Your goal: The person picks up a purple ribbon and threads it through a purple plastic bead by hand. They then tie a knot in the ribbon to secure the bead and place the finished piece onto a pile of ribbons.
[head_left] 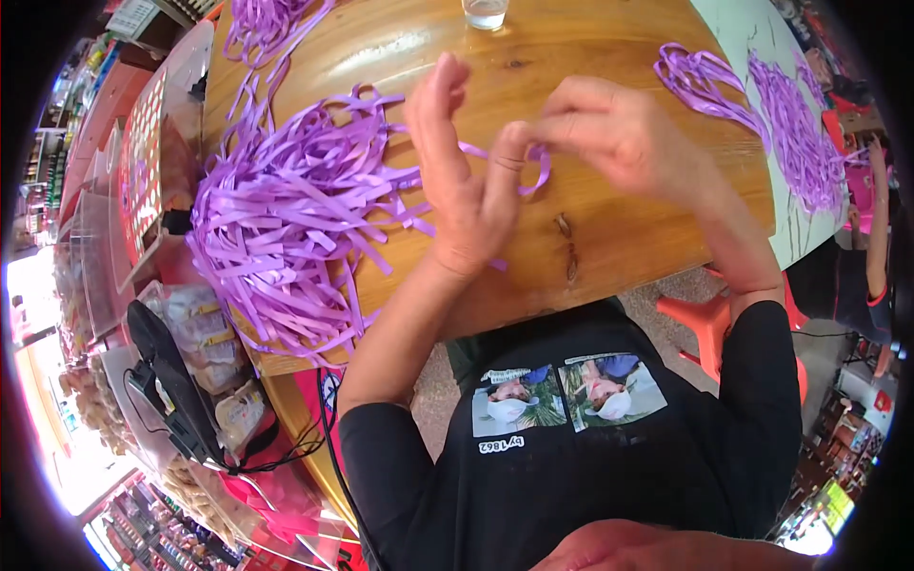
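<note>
Over the wooden table, my left hand [457, 176] is raised with its fingers stretched up and its thumb apart. A short stretch of purple ribbon [472, 149] shows in the gap between that thumb and the fingers. My right hand [624, 138] pinches at the left thumb's tip, where a curled ribbon end [543, 171] hangs just below its fingers. The exact grip point is hidden by the fingers. Close by on the left lies a large loose heap of purple ribbons [286, 228], some strands reaching under my left hand.
More ribbon bundles lie at the far left [267, 24] and at the right, on the wooden table [647, 233] and a marbled white surface [790, 238]. A clear glass [486, 13] stands at the far edge. Orange stools [700, 324] and another person's arm [876, 219] are at right.
</note>
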The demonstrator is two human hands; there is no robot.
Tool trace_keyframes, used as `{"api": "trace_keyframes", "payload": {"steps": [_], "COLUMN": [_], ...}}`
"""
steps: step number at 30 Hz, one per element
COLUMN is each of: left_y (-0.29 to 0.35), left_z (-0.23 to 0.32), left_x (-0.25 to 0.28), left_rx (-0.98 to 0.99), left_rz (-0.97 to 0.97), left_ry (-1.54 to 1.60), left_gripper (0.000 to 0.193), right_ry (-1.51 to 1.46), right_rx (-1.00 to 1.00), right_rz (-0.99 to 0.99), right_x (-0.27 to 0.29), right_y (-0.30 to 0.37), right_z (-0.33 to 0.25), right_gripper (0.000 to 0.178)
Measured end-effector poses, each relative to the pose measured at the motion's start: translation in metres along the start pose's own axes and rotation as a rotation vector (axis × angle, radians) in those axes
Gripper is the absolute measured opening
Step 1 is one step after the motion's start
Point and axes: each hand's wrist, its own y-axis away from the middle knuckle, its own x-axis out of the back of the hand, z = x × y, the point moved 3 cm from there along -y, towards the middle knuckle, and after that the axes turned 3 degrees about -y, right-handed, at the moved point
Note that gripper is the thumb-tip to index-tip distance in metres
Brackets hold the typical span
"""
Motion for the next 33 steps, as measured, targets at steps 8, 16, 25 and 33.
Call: {"api": "trace_keyframes", "payload": {"steps": [8, 16, 25, 33], "left_y": [0.0, -0.026, -0.017, -0.02], "left_z": [-0.008, -0.004, -0.019, -0.017], "left_x": [-0.003, 0.021, 0.013, 0.025], "left_rx": [0.946, 0.215, 0.644, 0.838], "left_rz": [-0.363, -0.354, -0.228, -0.24], "left_ry": [0.752, -0.479, 0.351, 0.313], "left_gripper": [0.027, 0.007, 0.025, 0.014], "right_ry": [0.074, -0.061, 0.215, 0.256], "right_rx": [0.084, -0.035, 0.293, 0.323], "right_rz": [0.306, 0.306, 0.296, 0.284], "right_x": [0.006, 0.014, -0.001, 0.008], "right_y": [-0.016, -0.012, -0.03, -0.046], "right_z": [0.002, 0.022, 0.005, 0.016], "right_gripper": [0.027, 0.019, 0.024, 0.017]}}
